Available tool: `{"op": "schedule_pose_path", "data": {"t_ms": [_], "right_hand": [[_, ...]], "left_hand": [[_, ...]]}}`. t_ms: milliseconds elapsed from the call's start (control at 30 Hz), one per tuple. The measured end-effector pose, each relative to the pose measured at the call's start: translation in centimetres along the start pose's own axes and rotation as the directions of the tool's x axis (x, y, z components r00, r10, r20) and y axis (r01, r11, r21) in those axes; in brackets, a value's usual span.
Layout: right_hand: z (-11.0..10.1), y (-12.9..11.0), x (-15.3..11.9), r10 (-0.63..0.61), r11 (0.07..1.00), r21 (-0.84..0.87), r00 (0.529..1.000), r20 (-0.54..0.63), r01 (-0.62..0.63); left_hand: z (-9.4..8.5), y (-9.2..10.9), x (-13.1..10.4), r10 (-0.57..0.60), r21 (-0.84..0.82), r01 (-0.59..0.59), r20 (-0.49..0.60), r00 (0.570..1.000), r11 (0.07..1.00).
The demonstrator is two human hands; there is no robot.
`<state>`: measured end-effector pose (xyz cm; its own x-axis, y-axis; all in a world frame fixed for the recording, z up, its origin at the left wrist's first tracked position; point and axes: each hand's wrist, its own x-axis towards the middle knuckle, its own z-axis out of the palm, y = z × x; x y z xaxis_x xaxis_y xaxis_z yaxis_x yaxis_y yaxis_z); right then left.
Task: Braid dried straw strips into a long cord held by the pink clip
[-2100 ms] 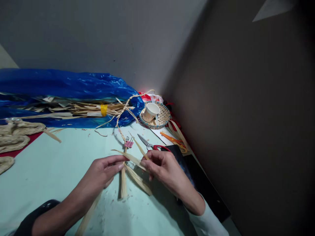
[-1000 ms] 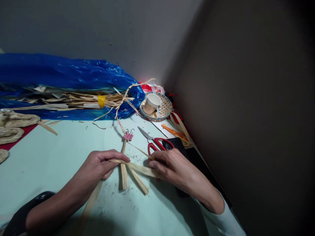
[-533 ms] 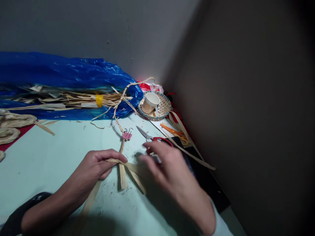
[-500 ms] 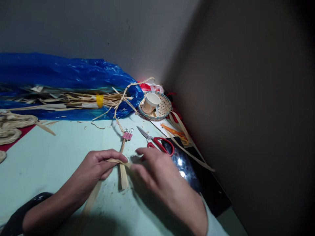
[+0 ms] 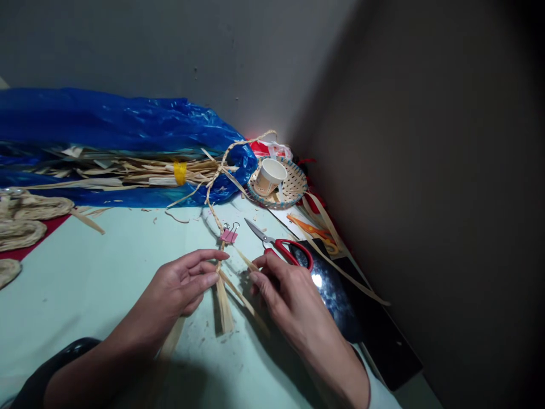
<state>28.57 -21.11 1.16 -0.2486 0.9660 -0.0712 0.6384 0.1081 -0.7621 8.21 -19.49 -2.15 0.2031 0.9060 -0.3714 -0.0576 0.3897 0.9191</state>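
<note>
My left hand (image 5: 189, 281) pinches the braided straw cord just below a pink binder clip (image 5: 229, 235). Flat straw strands (image 5: 223, 309) fan out beneath its fingertips, one of them slanting down to the right. My right hand (image 5: 276, 284), to the right of the cord, has thumb and forefinger closed on the end of a thin straw strip (image 5: 246, 259) that reaches up toward the clip. From the clip the braid (image 5: 214, 213) runs up over the blue bag. Another pale strip hangs below my left hand.
Red-handled scissors (image 5: 279, 245) lie right of the clip, near orange scissors (image 5: 315, 232) and a dark glossy panel (image 5: 330, 295). Behind are a blue bag (image 5: 106, 116) of straw and a woven basket (image 5: 296, 190) holding a paper cup (image 5: 271, 175). Straw coils (image 5: 36, 205) lie left.
My right hand has closed on a thin strip. The strip formerly across my left fingers now slants down right of the cord. The view has shifted slightly, moving the scene right.
</note>
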Motion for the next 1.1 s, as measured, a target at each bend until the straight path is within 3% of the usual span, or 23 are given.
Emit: {"op": "schedule_pose_path", "data": {"t_ms": [133, 233, 367, 633, 833, 1100], "right_hand": [[0.9, -0.7, -0.8, 0.064, 0.987, 0.143, 0.996, 0.068, -0.074], [1.7, -1.2, -1.2, 0.127, 0.991, 0.029, 0.986, 0.110, -0.130], [2.2, -1.6, -1.1, 0.162, 0.978, -0.140, 0.985, 0.067, -0.152], [2.7, -2.2, -1.0, 0.265, 0.932, -0.283, 0.957, 0.114, -0.224], [3.2, -2.2, -1.0, 0.250, 0.915, -0.348, 0.965, 0.084, -0.207], [4.9, -1.1, -1.0, 0.097, 0.876, -0.482, 0.986, 0.137, -0.019]], "left_hand": [[-0.2, -0.3, 0.1, 0.005, -0.011, -0.005, 0.037, 0.999, 1.000], [-0.1, -0.2, -0.1, 0.001, -0.008, -0.001, -0.001, 1.000, 1.000], [0.3, 0.1, -0.4, -0.020, -0.001, 0.020, -0.034, 0.999, 1.000], [0.5, 0.1, -0.5, 0.000, 0.006, 0.000, -0.065, 0.998, 1.000], [0.6, 0.0, -0.6, 0.013, 0.030, -0.011, -0.071, 0.997, 0.999], [0.7, -0.1, -0.8, 0.007, 0.102, 0.001, -0.074, 0.997, 0.995]]}}
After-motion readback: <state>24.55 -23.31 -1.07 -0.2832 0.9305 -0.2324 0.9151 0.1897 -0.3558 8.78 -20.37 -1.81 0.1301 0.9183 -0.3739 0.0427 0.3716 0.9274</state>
